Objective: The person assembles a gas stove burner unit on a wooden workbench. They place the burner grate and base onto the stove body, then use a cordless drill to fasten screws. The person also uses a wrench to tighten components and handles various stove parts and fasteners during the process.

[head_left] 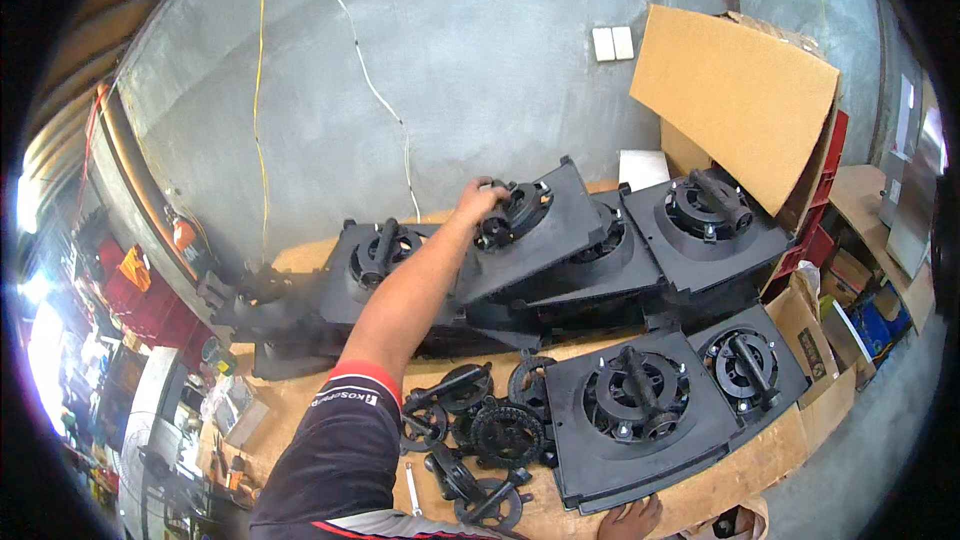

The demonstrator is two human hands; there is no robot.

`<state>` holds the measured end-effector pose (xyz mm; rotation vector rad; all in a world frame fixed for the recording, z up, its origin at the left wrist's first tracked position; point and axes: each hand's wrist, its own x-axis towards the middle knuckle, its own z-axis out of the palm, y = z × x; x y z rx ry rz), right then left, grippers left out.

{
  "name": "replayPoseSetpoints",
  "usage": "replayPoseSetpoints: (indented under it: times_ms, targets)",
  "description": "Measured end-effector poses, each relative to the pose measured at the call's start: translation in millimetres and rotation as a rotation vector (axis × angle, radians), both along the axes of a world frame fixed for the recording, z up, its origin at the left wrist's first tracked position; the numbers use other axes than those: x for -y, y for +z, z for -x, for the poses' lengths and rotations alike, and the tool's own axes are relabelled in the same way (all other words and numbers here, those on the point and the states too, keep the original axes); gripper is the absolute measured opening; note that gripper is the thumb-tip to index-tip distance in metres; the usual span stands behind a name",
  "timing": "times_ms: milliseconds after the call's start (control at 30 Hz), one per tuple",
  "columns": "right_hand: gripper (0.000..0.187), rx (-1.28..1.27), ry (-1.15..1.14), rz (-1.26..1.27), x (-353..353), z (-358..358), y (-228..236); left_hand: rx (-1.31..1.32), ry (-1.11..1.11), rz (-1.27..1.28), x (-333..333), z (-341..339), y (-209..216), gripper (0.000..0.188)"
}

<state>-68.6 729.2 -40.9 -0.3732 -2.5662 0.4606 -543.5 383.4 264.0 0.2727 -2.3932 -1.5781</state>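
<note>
My left arm reaches across the bench to a black square stove panel [545, 250] that lies tilted on top of other panels. The fingers of my left hand [482, 200] are closed round the black cast burner [525, 208] in that panel; its far side is partly hidden by the hand. At the bench's front edge my right hand [630, 520] rests with fingers laid out, just below a nearer stove panel [580, 460], and no object shows in it. That panel carries a round burner with a tube [640, 390] across it.
More black burner panels [675, 235] stand in a row along the grey wall. Several loose burners [505, 430] lie mid-bench beside a wrench [412, 488]. Hand tools [236, 472] lie at left. A big cardboard box [735, 90] rises at back right.
</note>
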Motion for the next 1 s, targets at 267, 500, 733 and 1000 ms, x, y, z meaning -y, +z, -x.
replayPoseSetpoints:
  times_ms: [267,500,733,1000]
  targets:
    - [0.044,0.134,-0.067,0.272,10.8,-5.0,-2.4,0.127,-0.09,0.33,-18.8,5.5,13.3,0.083]
    - [0.033,0.237,-0.103,0.174,8.2,-7.5,-1.3,-0.121,-0.35,0.203,89.2,-97.8,9.7,0.058]
    - [0.04,0.165,-0.15,0.138,4.2,-8.3,-19.4,-0.501,-0.326,0.436,235.3,-277.3,-126.9,0.048]
    - [0.037,-0.005,-0.047,0.025,-15.5,-28.8,-80.8,0.485,-0.071,0.593,256.2,-504.0,-110.9,0.059]
